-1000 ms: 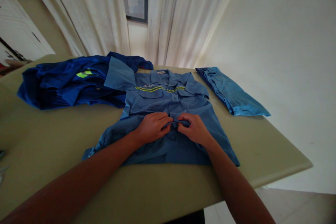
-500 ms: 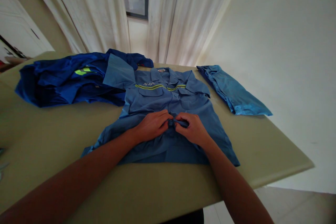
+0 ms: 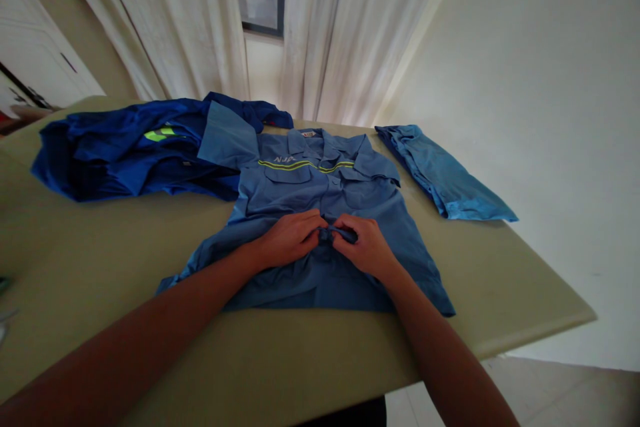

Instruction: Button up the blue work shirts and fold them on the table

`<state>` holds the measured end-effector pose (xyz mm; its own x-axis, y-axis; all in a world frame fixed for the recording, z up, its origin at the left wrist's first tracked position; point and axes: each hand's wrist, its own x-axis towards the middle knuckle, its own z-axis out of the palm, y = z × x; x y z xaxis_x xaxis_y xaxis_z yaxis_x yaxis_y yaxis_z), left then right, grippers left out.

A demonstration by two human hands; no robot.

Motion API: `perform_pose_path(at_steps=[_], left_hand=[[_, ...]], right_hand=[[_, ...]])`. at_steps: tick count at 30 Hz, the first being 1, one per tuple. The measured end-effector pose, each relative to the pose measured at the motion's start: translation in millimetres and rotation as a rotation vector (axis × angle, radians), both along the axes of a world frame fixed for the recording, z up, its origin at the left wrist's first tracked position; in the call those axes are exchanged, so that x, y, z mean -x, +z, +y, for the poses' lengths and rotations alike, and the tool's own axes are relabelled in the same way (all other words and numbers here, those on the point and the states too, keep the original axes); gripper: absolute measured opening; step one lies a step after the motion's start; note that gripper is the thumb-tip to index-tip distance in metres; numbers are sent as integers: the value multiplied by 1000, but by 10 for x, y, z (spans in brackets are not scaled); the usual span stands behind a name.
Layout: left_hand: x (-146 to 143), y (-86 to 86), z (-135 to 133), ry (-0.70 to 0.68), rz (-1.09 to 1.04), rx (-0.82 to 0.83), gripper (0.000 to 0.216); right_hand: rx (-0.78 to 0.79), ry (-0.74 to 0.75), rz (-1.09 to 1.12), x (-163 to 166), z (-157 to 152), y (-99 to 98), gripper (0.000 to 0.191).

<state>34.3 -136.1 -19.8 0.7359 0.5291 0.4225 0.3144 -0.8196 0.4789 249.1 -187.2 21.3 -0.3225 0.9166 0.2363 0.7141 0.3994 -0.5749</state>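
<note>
A blue short-sleeved work shirt [image 3: 287,197] lies front side up, its collar toward the far side and its hem toward me. Yellow piping crosses its chest above two flap pockets. My left hand [image 3: 293,238] pinches the front placket below the chest, with fingers closed on the cloth. Opposite it, my right hand [image 3: 364,243] grips the other edge of the placket, and a fold of cloth sticks up between its thumb and fingers. The fingertips of both hands almost meet. Whether a button is between them is hidden by the fingers.
The shirt rests on a padded olive table [image 3: 280,353]. To its left is a rumpled dark blue garment [image 3: 115,147] with a bright green patch, and a folded lighter blue garment [image 3: 445,173] lies at the right. Curtains [image 3: 190,20] hang behind, and a white wall [image 3: 540,113] stands at the right.
Both hands stay at the same place on the placket, with only tiny finger movements. The shirt has hardly moved.
</note>
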Motion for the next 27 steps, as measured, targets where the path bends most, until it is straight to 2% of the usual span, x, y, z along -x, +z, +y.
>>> perform_pose_path(at_steps=[6,10,13,17,20,23,27], left_hand=[[14,30,-14,12,5,8,16],[11,38,-32,20,-7,51,15],[3,86,-32,-5,8,80,17],[9,314,-78,-143,138,98,19],[35,558,-199,-156,203,81,22],[95,761,-328,-169,229,57,22],[264,911,-354,-249,353,28,27]], right_hand=[[48,-5,-21,-28,7,-8,19],[7,-29,-42,-29,13,-33,17],[55,3,-27,-77,41,-38,15],[306,180,91,-260,83,55,14],[507,280,252,-442,76,179,23],[536,307,368,-575,48,262,33],[600,259,328,-566,42,255,36]])
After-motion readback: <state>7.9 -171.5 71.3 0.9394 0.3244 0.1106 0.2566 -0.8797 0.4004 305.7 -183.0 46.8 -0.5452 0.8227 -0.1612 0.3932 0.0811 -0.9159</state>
